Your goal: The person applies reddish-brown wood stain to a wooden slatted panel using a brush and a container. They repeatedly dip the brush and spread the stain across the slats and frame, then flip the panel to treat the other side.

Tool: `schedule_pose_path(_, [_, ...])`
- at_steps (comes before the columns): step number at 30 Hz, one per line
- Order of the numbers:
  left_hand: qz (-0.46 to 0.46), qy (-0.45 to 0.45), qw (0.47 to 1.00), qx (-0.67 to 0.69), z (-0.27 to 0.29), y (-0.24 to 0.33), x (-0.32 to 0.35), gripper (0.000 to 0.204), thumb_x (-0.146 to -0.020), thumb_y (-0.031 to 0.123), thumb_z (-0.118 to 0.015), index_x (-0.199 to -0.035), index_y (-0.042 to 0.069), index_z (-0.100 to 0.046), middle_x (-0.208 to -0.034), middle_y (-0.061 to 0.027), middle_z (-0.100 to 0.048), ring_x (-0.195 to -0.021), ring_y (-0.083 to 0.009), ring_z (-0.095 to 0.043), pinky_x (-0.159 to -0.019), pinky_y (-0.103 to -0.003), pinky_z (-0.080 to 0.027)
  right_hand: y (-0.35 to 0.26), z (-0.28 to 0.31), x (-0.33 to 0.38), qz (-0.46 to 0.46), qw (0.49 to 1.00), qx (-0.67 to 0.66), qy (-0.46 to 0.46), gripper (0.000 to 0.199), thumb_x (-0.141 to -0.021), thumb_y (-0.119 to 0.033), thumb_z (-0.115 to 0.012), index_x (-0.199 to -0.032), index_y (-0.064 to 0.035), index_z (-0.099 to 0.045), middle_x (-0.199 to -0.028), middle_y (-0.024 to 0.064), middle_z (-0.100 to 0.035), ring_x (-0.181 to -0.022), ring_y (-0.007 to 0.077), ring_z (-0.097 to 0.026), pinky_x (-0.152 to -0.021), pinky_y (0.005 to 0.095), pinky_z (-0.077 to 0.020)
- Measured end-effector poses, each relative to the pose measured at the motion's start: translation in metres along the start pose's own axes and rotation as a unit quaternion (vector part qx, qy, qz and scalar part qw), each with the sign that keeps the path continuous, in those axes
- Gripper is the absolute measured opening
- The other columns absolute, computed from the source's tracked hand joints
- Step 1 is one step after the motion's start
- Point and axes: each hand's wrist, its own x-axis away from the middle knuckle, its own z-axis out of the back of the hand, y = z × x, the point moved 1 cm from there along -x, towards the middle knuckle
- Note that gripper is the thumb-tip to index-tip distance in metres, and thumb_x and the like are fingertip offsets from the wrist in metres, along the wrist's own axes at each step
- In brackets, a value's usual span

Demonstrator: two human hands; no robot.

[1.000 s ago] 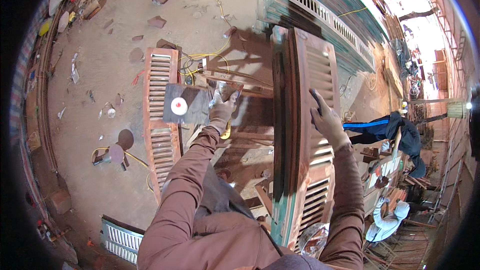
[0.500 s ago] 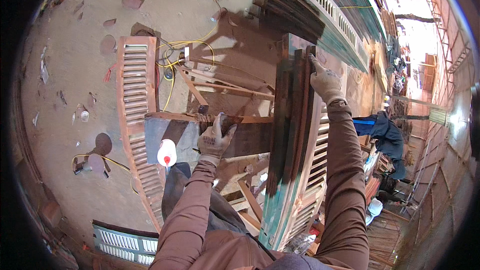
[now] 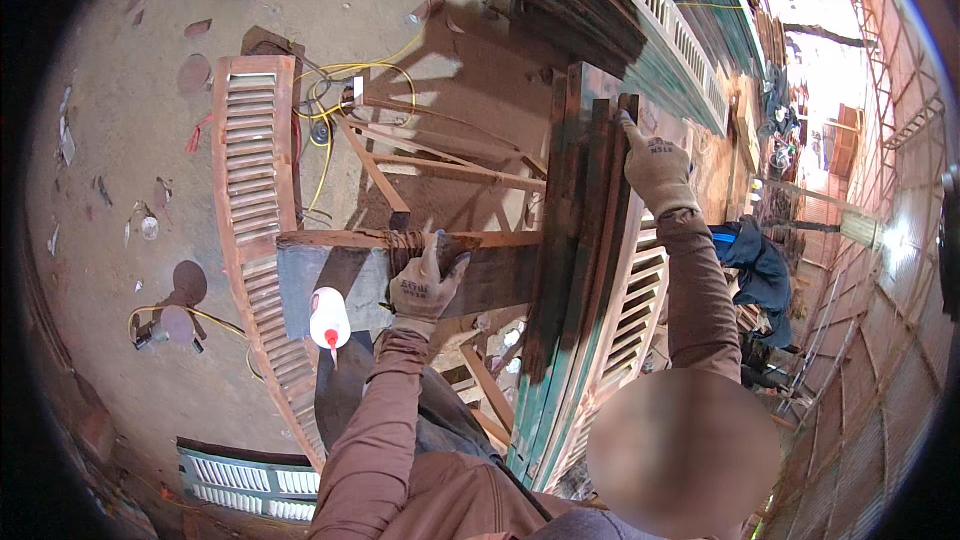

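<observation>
gloved left fingers point(image 3: 440, 268) press flat on a rough wooden bench point(image 3: 330, 275); right fingers point(image 3: 632, 130) clasp a slatted green shutter point(image 3: 585, 270).

**Clothing of the person, seen from the head camera**

Both arms wear long rust-brown sleeves, creased along the forearms. The left grip point(image 3: 425, 285) and right grip point(image 3: 655, 172) wear grey-beige knitted work gloves with ribbed cuffs and small dark lettering on the back. At 6 o'clock, dark trousers show.
</observation>
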Motion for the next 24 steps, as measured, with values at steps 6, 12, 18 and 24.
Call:
schedule_pose_path(6, [0.004,-0.017,1.0,-0.008,0.006,-0.001,-0.003,0.064,-0.085,0.057,-0.071,-0.126,0.009,-0.065,-0.067,-0.0108,-0.065,-0.054,-0.0264,-0.065,-0.048,-0.039,-0.053,-0.014,-0.002,0.014,-0.011,0.997,-0.034,-0.063,0.056,-0.092,-0.024,-0.05,-0.148,-0.0251,-0.048,-0.083,0.0175,-0.072,-0.076,0.0368,-0.071,-0.071,0.0494,-0.0558])
schedule_pose_path(12, [0.012,-0.045,0.999,0.015,0.007,0.003,-0.001,0.068,-0.085,0.059,-0.069,-0.128,0.007,-0.063,-0.069,-0.013,-0.067,-0.058,-0.029,-0.068,-0.05,-0.041,-0.054,-0.001,-0.019,0.006,-0.063,0.992,-0.112,-0.017,0.059,-0.089,-0.023,-0.051,-0.148,-0.016,-0.047,-0.089,0.0224,-0.072,-0.084,0.0414,-0.07,-0.08,0.0521,-0.0542])
schedule_pose_path(18, [0.018,-0.032,0.999,0.001,0.002,-0.002,-0.003,0.066,-0.084,0.056,-0.072,-0.129,0.008,-0.062,-0.07,-0.0125,-0.067,-0.058,-0.029,-0.068,-0.051,-0.041,-0.055,-0.011,-0.001,0.031,-0.039,0.989,-0.127,-0.071,0.059,-0.091,-0.025,-0.051,-0.148,-0.015,-0.046,-0.092,0.0241,-0.072,-0.089,0.0399,-0.071,-0.083,0.0508,-0.0553])
schedule_pose_path(24, [-0.005,-0.017,1.0,-0.003,0.005,0.003,-0.002,0.061,-0.084,0.053,-0.074,-0.126,0.009,-0.065,-0.067,-0.0104,-0.066,-0.053,-0.0261,-0.066,-0.047,-0.038,-0.053,-0.017,0.009,-0.009,-0.104,0.984,-0.125,-0.069,0.06,-0.089,-0.025,-0.05,-0.149,-0.0216,-0.046,-0.098,0.0251,-0.071,-0.094,0.0414,-0.069,-0.087,0.0519,-0.053])
